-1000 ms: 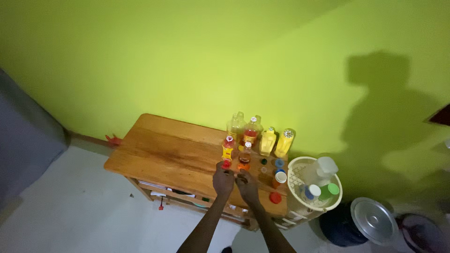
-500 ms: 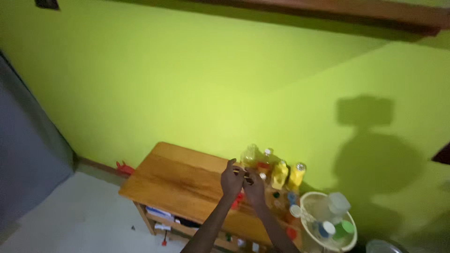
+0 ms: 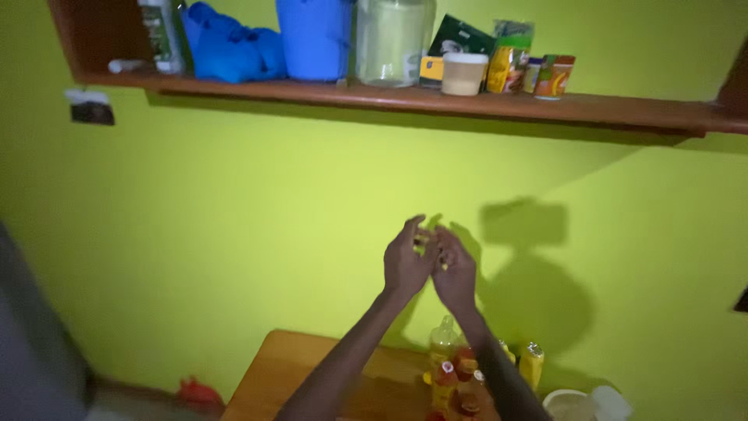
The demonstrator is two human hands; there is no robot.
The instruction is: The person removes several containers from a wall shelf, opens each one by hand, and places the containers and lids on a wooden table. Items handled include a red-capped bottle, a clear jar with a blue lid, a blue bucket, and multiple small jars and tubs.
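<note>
Hands (image 3: 430, 263), both ours, are raised together in front of the yellow-green wall (image 3: 234, 234), well above the table. We see the left hand (image 3: 405, 261) and the right hand (image 3: 456, 273) meeting at the fingertips, palms turned toward each other and fingers curled; the view is too dim and small for us to tell whether anything is pinched between them or whether they are simply pressed together. Neither hand is clearly the nearer one: they sit side by side at the same height, with the forearms rising from the lower edge of the frame and converging at the wrists.

Below the hands, we note a cluster of small bottles (image 3: 456, 374) with red and yellow caps standing upright at the back of the wooden table (image 3: 273, 374), just beside the wall. A yellow bottle (image 3: 531, 362) stands at the right of this group, and a pale round basket (image 3: 569, 405) shows at the bottom edge beyond it.

Above, well apart from the hands, a wooden shelf (image 3: 483, 105) runs across the wall. On it we see a blue bucket (image 3: 315, 39), a clear glass jar (image 3: 393, 43), a cream tub (image 3: 463, 74) and several coloured packets (image 3: 514, 66). The shadow (image 3: 530, 265) of head and shoulders falls on the wall to the right of the hands.
</note>
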